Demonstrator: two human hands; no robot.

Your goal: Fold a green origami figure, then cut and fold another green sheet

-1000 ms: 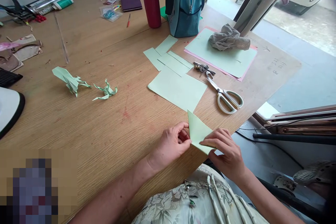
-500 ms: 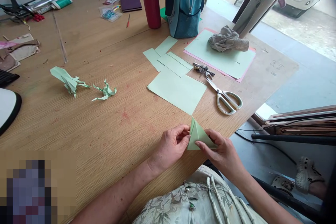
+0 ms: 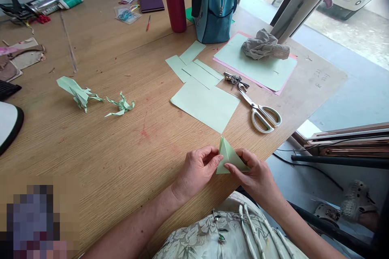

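Note:
Between my hands, at the table's near edge, is a piece of light green paper [image 3: 230,155] folded into a triangle, its point facing away from me. My left hand [image 3: 199,168] pinches its left side, thumb on the front layer. On the right side, my right hand [image 3: 253,170] grips it with the thumb across the lower front and the fingers behind. Just beyond the fold lies a flat green sheet [image 3: 205,107]. Scissors [image 3: 263,116] with pale handles rest to its right, touching a bunch of keys [image 3: 235,79].
Two folded paper figures, a larger one [image 3: 77,92] and a smaller one [image 3: 122,105], stand on the left. Green paper strips [image 3: 197,71], a red flask [image 3: 175,6] and a blue backpack [image 3: 215,6] are farther back. A crumpled grey cloth [image 3: 264,44] sits on stacked paper.
My left thumb has slid a little to the right onto the front of the folded paper. The paper's top point has tilted slightly left. Both hands keep their hold.

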